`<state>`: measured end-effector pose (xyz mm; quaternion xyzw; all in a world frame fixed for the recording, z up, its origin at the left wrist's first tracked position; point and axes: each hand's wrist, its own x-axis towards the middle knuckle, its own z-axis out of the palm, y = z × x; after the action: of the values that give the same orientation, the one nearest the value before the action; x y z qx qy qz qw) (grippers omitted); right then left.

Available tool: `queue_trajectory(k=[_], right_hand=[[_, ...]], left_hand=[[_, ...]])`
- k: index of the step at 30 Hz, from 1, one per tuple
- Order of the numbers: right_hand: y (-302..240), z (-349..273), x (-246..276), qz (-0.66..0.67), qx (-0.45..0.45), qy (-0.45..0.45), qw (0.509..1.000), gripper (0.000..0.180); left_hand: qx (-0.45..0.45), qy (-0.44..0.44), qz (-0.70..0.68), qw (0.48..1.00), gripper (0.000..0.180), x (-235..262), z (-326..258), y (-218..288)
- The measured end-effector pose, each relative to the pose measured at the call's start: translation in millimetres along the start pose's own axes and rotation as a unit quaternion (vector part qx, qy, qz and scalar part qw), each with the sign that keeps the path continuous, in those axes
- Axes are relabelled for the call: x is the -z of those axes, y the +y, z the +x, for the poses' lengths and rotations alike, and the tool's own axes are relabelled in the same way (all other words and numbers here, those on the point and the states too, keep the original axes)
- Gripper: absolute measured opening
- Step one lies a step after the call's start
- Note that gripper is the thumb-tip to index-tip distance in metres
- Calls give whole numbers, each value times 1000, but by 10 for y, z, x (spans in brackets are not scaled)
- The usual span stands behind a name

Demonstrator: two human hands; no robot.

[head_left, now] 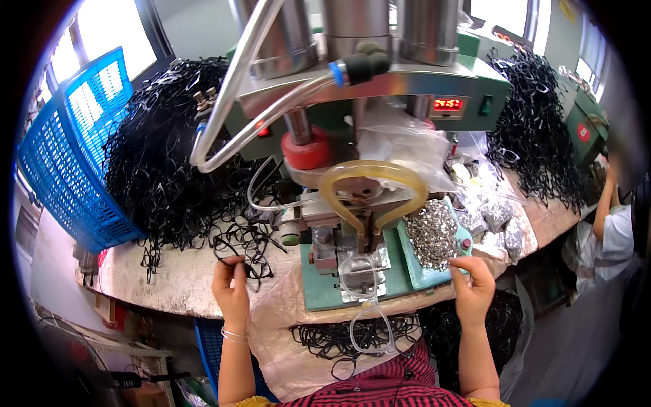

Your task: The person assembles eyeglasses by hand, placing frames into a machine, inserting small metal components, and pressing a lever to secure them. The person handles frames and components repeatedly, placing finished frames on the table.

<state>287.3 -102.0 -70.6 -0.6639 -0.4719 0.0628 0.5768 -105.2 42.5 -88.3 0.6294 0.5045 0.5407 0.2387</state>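
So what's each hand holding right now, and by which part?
Left hand pinches a black frame by its near rim. Right hand rests on the tray's edge; whether it holds anything cannot be told.

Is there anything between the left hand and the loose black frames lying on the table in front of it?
Nothing visible stands between them. The left hand already touches one black frame at the near edge of the pile. The right hand is apart, beside the green tray of small metal parts.

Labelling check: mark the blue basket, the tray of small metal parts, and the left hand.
blue basket (pixel 74 156): head view, on its mesh side wall.
tray of small metal parts (pixel 413 270): head view, on its bare green front edge.
left hand (pixel 232 288): head view, mid-hand.
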Motion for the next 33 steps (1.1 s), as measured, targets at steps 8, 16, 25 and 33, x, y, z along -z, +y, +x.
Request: queue_trajectory(k=[8,16,25,33], right_hand=[[-644,405,-927,147,115,-83,979,24],[-726,299,-963,249,-14,-122,961,45],[-1038,233,-712,232,-48,-185,954,54],[360,421,-454,-240,92,-37,966,22]], left_hand=[[59,38,-190,979,12,-430,-7,-110],[9,68,-264,962,15,-422,-79,319],[-381,-80,-151,909,2,-389,-154,1345],[-458,-231,-27,858,27,-847,-120,1216]])
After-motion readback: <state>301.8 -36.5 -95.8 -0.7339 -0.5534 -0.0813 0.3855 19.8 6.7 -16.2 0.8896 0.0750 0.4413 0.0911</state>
